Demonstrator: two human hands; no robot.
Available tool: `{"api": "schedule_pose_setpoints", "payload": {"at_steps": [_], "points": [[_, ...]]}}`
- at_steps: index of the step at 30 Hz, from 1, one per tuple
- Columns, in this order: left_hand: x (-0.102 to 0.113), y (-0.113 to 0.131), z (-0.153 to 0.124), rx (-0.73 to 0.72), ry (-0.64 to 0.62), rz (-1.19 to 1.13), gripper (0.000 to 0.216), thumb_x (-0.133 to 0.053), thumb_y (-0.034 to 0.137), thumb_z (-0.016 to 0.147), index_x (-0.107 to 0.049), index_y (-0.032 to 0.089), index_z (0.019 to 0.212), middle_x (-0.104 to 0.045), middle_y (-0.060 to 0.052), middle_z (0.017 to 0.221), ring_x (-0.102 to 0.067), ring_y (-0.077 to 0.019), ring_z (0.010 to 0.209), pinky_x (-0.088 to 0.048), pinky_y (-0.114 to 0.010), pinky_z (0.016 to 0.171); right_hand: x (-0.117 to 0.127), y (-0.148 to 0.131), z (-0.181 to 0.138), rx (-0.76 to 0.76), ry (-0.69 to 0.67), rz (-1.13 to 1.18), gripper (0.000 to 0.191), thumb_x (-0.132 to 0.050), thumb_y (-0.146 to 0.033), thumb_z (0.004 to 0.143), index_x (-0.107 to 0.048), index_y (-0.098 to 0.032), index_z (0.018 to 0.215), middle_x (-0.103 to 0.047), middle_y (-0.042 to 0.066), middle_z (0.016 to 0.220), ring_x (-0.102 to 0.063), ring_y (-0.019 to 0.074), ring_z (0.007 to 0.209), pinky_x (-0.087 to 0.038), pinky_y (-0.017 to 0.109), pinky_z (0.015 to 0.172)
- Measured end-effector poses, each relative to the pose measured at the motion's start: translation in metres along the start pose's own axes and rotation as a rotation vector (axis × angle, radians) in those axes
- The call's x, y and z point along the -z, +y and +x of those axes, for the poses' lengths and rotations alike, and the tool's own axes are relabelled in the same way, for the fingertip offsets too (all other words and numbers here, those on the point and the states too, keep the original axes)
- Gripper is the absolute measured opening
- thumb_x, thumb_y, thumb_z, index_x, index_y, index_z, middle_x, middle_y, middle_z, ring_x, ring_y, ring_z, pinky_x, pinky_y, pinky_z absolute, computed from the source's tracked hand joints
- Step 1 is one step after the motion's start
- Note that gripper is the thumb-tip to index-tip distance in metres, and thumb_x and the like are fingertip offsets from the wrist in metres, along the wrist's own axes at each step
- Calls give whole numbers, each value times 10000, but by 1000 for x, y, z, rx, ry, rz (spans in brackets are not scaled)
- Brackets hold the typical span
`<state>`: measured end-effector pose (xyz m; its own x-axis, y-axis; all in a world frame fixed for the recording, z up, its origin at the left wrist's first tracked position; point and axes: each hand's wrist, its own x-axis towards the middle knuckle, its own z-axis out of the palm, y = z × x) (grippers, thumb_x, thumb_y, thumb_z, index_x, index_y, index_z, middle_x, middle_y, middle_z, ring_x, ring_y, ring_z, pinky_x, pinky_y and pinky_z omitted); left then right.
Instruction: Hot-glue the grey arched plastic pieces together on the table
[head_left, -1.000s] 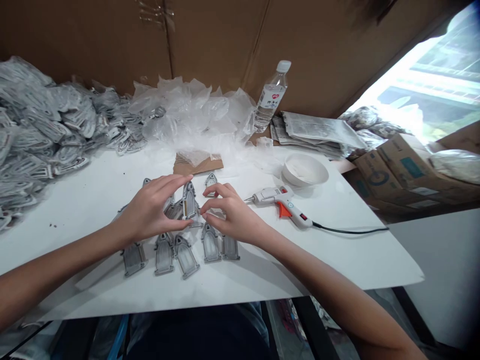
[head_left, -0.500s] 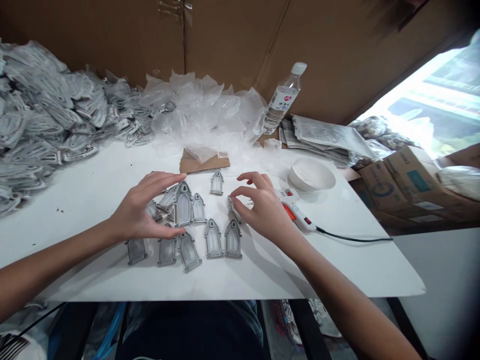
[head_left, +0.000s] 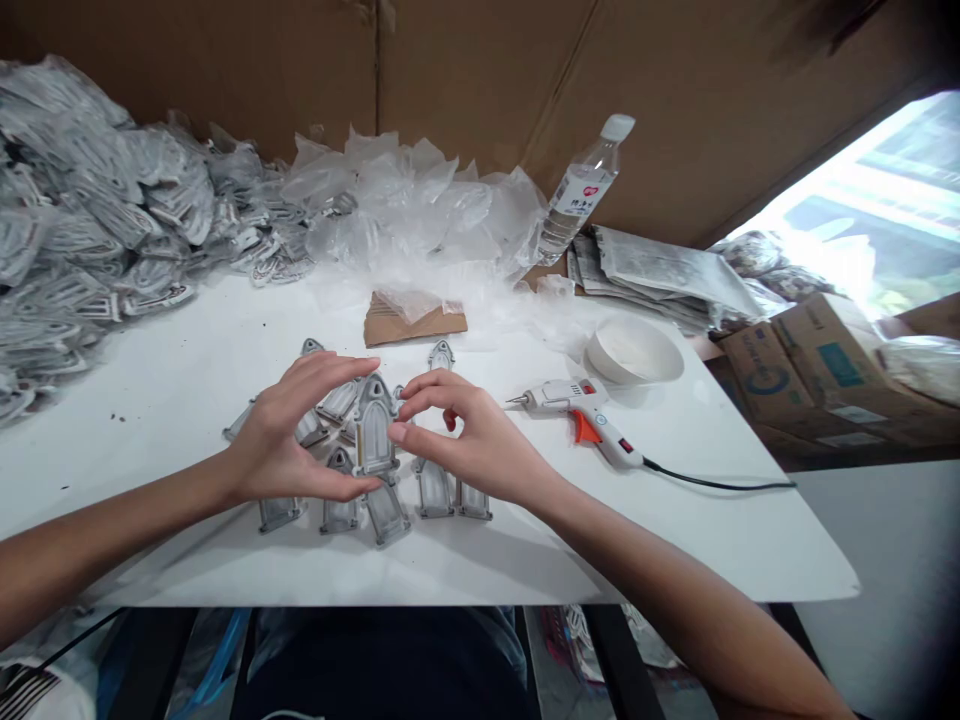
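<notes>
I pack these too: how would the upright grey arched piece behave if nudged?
Arched piece is probably stiff: it holds its shape upright. Likely tippy: tall on a narrow base, left hand and right hand flanking it.

— How many grey arch-shaped pieces (head_left: 435, 490) lie on the counter (head_left: 187, 380)?
— About a dozen. Some overlap, so the exact number is unclear.
— And the other things?
— One glue gun (head_left: 581, 405), one white bowl (head_left: 634, 350), one water bottle (head_left: 581, 190) and one scrap of cardboard (head_left: 415, 322).
— The bagged packets on the left?
— That heap (head_left: 90, 230) holds too many to count.
</notes>
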<state>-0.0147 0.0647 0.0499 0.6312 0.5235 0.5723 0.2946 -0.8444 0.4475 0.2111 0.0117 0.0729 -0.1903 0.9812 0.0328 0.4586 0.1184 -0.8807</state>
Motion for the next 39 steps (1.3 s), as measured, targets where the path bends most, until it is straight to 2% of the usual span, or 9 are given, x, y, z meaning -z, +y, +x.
{"api": "schedule_pose_setpoints", "payload": {"at_steps": [9,12,17,20,23,26,29,32,39], "points": [[-2,3,-1,-61,-35,42,880,-854,440,712,-421,242,1452,-663,-129,1258,-630,-319,1186,-432,-512,1097,-7,2,2,27,-67,16,99,-689,-279,844,-688,-210,772,-657,29,1127,-624,143,977,-465,293,816],[-2,2,-1,-57,-33,46,861,-849,438,720,-427,240,1444,-658,-133,1267,-626,-320,1192,-431,-509,1097,8,5,2,50,-37,-16,121,-650,-318,870,-730,-228,876,-656,46,1132,-625,162,1005,-474,305,808],[2,-1,0,-43,-37,77,798,-824,424,752,-442,234,1425,-652,-130,1271,-625,-316,1185,-426,-500,1100,49,22,8,35,216,-312,168,-594,-228,853,-721,-222,962,-640,63,1137,-604,206,1051,-480,358,876],[3,-4,1,-30,-50,80,783,-820,425,757,-449,219,1416,-649,-137,1271,-622,-319,1183,-420,-501,1102,60,34,10,17,198,-503,222,-615,-152,793,-717,-217,980,-636,70,1124,-592,236,1078,-464,415,963],[1,-5,3,-35,-58,76,765,-817,417,763,-465,191,1403,-648,-152,1267,-618,-323,1182,-435,-485,1080,54,44,12,13,120,-612,202,-660,-134,765,-722,-201,945,-627,85,1139,-576,254,1096,-468,430,976],[-1,-6,5,-40,-66,72,750,-813,413,769,-474,175,1396,-649,-159,1263,-610,-325,1190,-455,-463,1053,41,48,17,-3,92,-724,41,-700,-215,789,-724,-183,799,-628,107,1135,-558,279,1101,-484,432,941],[-2,-6,6,-36,-70,67,746,-811,409,773,-474,181,1398,-648,-156,1263,-610,-319,1188,-455,-459,1051,31,52,25,-15,81,-776,119,-743,-273,766,-714,-172,710,-635,126,1122,-548,300,1087,-490,441,917],[-3,-8,6,-38,-66,56,759,-815,403,769,-469,187,1408,-647,-158,1269,-612,-322,1192,-448,-471,1063,26,55,31,-23,79,-778,54,-723,-177,746,-717,-160,694,-640,137,1103,-544,303,1068,-485,442,907],[-2,-10,4,-54,-64,51,778,-820,401,765,-458,199,1423,-648,-163,1279,-613,-321,1198,-430,-497,1085,31,58,32,-7,95,-706,151,-631,-49,736,-710,-171,695,-636,112,1115,-543,262,1059,-459,400,925]]}}
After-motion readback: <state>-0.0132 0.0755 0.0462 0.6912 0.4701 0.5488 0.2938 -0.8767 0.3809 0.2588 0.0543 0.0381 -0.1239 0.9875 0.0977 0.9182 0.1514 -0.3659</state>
